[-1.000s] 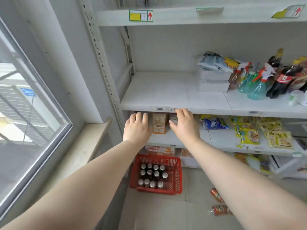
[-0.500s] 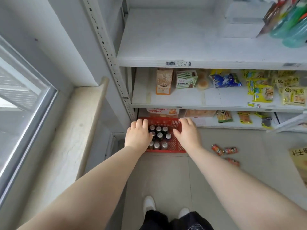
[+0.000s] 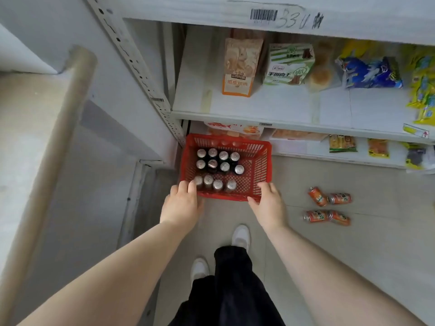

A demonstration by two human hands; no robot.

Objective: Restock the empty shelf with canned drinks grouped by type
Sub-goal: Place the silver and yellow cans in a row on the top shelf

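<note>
From the head view, the red basket (image 3: 259, 165) sits on the floor below the snack shelf (image 3: 259, 118), dark cans (image 3: 217, 167) upright in its left half; the left hand (image 3: 181, 205) and right hand (image 3: 268, 203), both spread and empty, hover at its near rim; orange cans (image 3: 328, 205) lie right of the basket; a lopsided lift could tip the load.

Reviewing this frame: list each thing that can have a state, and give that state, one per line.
Red basket: on the floor, partly filled.
Dark cans: upright in the basket, twelve in three rows.
Orange cans: four, lying on their sides on the floor.
Left hand: open, fingers at the basket's near rim.
Right hand: open, at the near rim; grip not yet closed.
Snack box: standing on the shelf.
</note>
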